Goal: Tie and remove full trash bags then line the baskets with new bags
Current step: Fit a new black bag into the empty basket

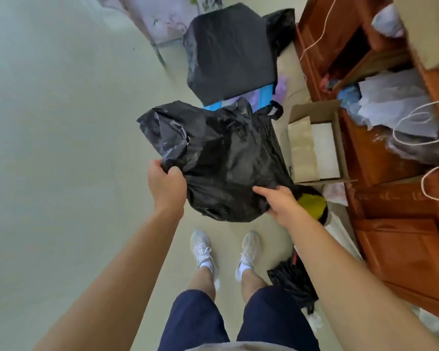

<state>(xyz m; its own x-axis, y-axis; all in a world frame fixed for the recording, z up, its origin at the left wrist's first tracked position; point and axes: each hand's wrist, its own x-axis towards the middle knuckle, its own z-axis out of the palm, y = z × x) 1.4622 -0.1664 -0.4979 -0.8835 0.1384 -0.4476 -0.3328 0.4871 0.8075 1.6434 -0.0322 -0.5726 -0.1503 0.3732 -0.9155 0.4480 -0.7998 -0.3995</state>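
Note:
I hold a black trash bag [221,158] spread out in the air in front of me. My left hand [166,183] grips its left edge, fingers curled into the plastic. My right hand [280,202] holds the bag's lower right part, thumb and fingers closed on the plastic. A handle loop [275,110] sticks out at the bag's top right. Beyond it stands a basket lined with a black bag [228,54]. A crumpled black bag [293,282] lies on the floor by my right foot.
An open cardboard box [314,145] sits on the floor to the right. A wooden cabinet [401,239] with clutter and white cords runs along the right side. A yellow-and-black object [312,203] lies under my right wrist. Pale bare floor [61,148] spreads left.

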